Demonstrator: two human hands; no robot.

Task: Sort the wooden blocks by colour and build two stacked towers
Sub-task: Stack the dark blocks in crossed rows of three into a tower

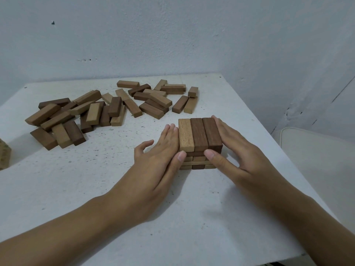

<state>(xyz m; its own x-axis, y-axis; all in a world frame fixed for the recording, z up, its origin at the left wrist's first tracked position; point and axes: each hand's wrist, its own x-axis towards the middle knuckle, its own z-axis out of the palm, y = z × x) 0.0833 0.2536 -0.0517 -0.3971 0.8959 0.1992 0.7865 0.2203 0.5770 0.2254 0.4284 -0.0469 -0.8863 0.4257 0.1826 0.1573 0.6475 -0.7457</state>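
A loose heap of light and dark brown wooden blocks [63, 116] sprawls across the far left of the white table [96, 189]; nearer, the left hand [159, 156] lies flat, fingers straight, against the left side of a short stacked tower of mixed light and dark blocks [199, 134]; the right hand [236, 150] presses its right side likewise; uneven squeezing could skew the layers, I judge; no container shows.
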